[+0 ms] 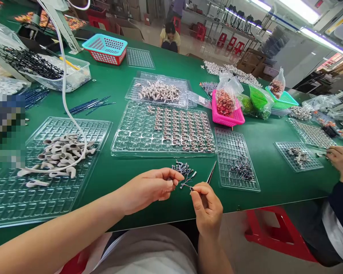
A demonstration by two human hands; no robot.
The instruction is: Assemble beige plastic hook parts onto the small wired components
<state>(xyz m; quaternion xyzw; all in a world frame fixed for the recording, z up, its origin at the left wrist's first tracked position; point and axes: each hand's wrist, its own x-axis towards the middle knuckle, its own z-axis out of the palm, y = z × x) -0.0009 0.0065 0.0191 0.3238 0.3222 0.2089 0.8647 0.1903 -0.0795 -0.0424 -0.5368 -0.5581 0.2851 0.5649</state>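
Observation:
Over the table's front edge, my left hand [157,184] has its thumb and forefinger pinched at one end of a small wired part [185,185]. My right hand [208,203] pinches the dark end of that same part. Tweezers [211,173] point up and away from my right hand; whether its fingers hold them is unclear. Just behind my fingertips lies a small pile of dark wired parts [183,167]. Beyond it, a clear tray [131,131] has rows of small beige pieces in its right part. Another tray [223,152], on the right, bears more dark wired parts.
A tray [103,129] at left holds loose beige shells, crossed by a white cable [64,72]. Behind are a tray of beige pieces, a pink basket [228,118] and a blue-red basket [108,57]. At right, another person's hand [341,160] is over the table, near a red stool [280,236].

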